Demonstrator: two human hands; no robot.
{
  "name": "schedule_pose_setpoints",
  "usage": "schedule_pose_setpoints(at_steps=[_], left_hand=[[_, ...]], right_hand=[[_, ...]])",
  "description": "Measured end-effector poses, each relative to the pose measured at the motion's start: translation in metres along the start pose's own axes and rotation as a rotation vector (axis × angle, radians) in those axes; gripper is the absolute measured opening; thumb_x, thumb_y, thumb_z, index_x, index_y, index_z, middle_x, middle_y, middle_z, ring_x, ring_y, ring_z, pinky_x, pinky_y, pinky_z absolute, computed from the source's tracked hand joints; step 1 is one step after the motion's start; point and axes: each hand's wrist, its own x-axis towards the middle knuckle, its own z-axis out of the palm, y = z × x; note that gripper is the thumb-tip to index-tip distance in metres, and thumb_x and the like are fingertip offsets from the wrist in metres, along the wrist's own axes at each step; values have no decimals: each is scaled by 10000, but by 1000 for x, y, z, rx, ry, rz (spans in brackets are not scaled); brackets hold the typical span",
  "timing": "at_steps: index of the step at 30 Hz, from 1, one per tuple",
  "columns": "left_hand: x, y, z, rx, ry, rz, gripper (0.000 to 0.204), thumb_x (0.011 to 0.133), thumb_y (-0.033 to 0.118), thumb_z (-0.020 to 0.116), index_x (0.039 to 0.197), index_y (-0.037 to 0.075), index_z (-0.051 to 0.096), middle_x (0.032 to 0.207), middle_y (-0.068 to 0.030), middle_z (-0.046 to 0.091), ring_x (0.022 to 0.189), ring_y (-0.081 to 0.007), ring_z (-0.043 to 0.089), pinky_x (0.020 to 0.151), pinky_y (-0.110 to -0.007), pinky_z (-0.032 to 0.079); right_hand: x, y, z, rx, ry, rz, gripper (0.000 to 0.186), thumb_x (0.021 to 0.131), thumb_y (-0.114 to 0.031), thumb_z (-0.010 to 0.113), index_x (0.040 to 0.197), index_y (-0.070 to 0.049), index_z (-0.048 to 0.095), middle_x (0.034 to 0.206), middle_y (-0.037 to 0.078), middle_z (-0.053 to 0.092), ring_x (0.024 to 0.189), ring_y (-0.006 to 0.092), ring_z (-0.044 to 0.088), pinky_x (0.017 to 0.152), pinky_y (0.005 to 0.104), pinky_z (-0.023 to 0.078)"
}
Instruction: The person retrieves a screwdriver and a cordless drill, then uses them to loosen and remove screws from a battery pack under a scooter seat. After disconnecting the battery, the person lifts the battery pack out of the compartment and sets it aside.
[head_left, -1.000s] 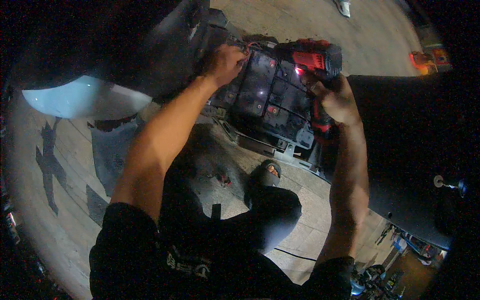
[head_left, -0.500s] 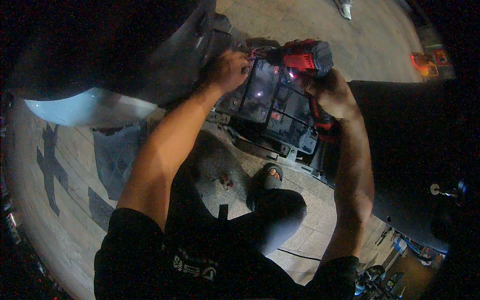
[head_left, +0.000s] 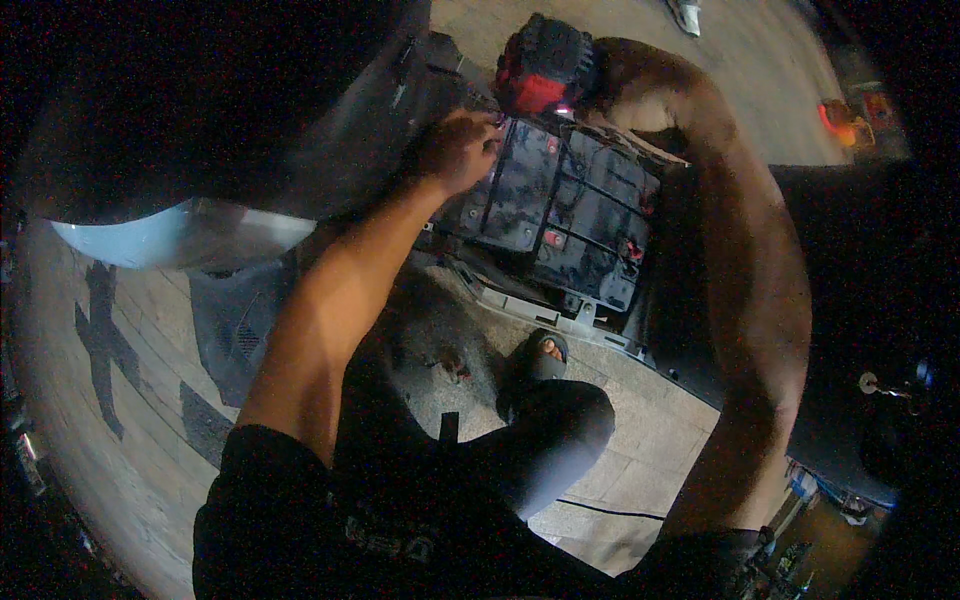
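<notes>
My right hand (head_left: 640,95) grips a red and black cordless power tool (head_left: 540,75) at the far end of an open compartment. Its body points away from me, its tip is out of sight, and a small light glows on its near side. Curled at the compartment's far left corner, my left hand (head_left: 460,150) has its fingers drawn together; what they hold, if anything, is hidden. Between and below the hands lies a bank of dark grey block batteries (head_left: 520,185), with red spots at some terminals. A pale metal frame (head_left: 560,318) runs along their near edge.
A dark body panel with a light blue painted part (head_left: 180,235) stands at the left. My sandalled foot (head_left: 548,352) is just below the frame. Another person's shoe (head_left: 688,18) shows at the top. Keys (head_left: 880,384) hang at the right, and an orange light (head_left: 848,128) glows farther off.
The power tool and my right hand have swung left and away, from over the right side of the batteries to the far end. My left hand has stayed nearly in place.
</notes>
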Motion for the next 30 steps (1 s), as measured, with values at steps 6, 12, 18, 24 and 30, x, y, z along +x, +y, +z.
schedule_pose_setpoints(at_steps=[6, 12, 18, 24, 30], left_hand=[[-7, -3, -6, 6, -62, -73, 244, 701, 128, 709, 944, 119, 685, 1054, -86, 654, 986, -314, 586, 862, -424, 468], [-3, -15, 3, -23, 94, 30, 238, 694, 106, 714, 928, 100, 671, 1034, -110, 651, 896, -324, 611, 810, -427, 488], [13, -5, 10, -80, 129, -174, 260, 704, 140, 736, 947, 79, 665, 1035, -158, 639, 909, -350, 620, 824, -439, 499], [12, -14, 1, -44, 61, -98, 296, 708, 165, 750, 979, 75, 672, 1031, -173, 633, 963, -352, 619, 839, -402, 511], [28, -14, 8, 14, -9, -170, 272, 714, 180, 742, 954, 67, 681, 1003, -165, 639, 953, -350, 621, 840, -398, 507]], right_hand=[[8, 18, 14, 27, -114, -17, 506, 773, -393, 705, 1155, -74, 614, 1083, 179, 661, 975, 324, 631, 861, 406, 494], [7, -1, -4, 7, -152, 6, 503, 777, -415, 685, 1147, -79, 620, 1067, 182, 667, 981, 334, 631, 867, 404, 485], [-11, 5, -3, 88, 19, -156, 462, 770, -353, 684, 1133, -72, 629, 1050, 182, 672, 974, 330, 633, 868, 399, 484], [-2, 4, -2, 90, -96, -8, 450, 760, -302, 699, 1128, -55, 626, 1020, 177, 679, 938, 305, 639, 862, 392, 482], [-30, 7, -2, 206, 12, 42, 451, 765, -266, 739, 1125, -26, 610, 995, 152, 684, 928, 265, 641, 853, 387, 489]])
